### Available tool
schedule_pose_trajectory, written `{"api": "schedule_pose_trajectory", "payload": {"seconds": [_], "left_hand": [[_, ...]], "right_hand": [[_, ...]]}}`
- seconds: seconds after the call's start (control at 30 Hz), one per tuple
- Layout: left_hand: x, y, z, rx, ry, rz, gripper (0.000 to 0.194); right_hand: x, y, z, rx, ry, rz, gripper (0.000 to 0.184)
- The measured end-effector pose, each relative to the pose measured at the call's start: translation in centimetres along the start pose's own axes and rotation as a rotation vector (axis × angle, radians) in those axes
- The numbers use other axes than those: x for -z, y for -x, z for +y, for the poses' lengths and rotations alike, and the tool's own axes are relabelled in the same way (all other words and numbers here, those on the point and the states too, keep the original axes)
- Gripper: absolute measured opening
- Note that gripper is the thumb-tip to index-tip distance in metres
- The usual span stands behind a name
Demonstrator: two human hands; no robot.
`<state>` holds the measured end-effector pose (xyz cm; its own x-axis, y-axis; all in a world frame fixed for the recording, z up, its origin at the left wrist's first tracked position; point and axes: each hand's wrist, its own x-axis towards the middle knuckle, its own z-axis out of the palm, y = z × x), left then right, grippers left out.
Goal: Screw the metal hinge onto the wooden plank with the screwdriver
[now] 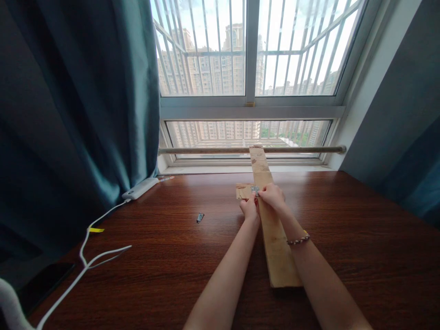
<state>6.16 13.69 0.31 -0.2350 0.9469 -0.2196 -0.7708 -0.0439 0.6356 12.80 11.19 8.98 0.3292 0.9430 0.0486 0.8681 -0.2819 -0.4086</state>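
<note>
A small metal hinge (255, 189) lies across the seam between a short wooden block (242, 191) and a long wooden board (279, 243). My left hand (250, 208) has its fingers closed at the hinge's near edge, beside the short block. From the right, my right hand (272, 196) reaches over the long board, its fingertips pinched on the hinge's right side. Several screws (200, 217) lie in a small bunch on the tabletop, left of my hands. The fingertips cover part of the hinge.
The brown wooden table (165, 275) runs up to the window sill. A white power strip (140, 188) and its cable (82, 247) lie along the left edge by the dark curtain (85, 91). A horizontal rail (206, 150) crosses before the window, close to the board's far end.
</note>
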Motion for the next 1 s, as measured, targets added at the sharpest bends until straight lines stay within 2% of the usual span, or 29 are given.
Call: {"api": "schedule_pose_trajectory", "payload": {"seconds": [0.27,0.37,0.47,0.53,0.63,0.73,0.87,1.0], "left_hand": [[0.0,0.0,-0.1,-0.032,-0.045,-0.036,0.021],[-0.1,0.0,0.0,-0.035,-0.053,-0.046,0.021],[-0.2,0.3,0.2,-0.042,-0.070,-0.035,0.024],[-0.3,0.6,0.3,-0.042,-0.075,-0.023,0.025],[-0.4,0.8,0.4,-0.020,-0.071,-0.006,0.024],[-0.3,0.9,0.4,0.001,-0.048,-0.007,0.022],[-0.3,0.6,0.2,0.005,-0.050,0.007,0.021],[-0.4,0.5,0.2,0.010,-0.045,0.007,0.021]], "right_hand": [[-0.1,0.0,0.0,-0.002,-0.007,-0.003,0.027],[0.0,-0.6,0.7,0.028,-0.095,-0.029,0.027],[1.2,-1.0,2.1,0.055,-0.183,-0.071,0.031],[2.4,-0.5,3.4,0.028,-0.161,-0.047,0.032],[4.0,1.5,5.7,-0.057,0.036,-0.013,0.028],[4.3,4.6,8.4,-0.120,0.237,-0.092,0.030],[3.0,8.0,11.8,-0.144,0.294,-0.213,0.034],[1.1,9.2,13.7,-0.131,0.250,-0.258,0.025]]}}
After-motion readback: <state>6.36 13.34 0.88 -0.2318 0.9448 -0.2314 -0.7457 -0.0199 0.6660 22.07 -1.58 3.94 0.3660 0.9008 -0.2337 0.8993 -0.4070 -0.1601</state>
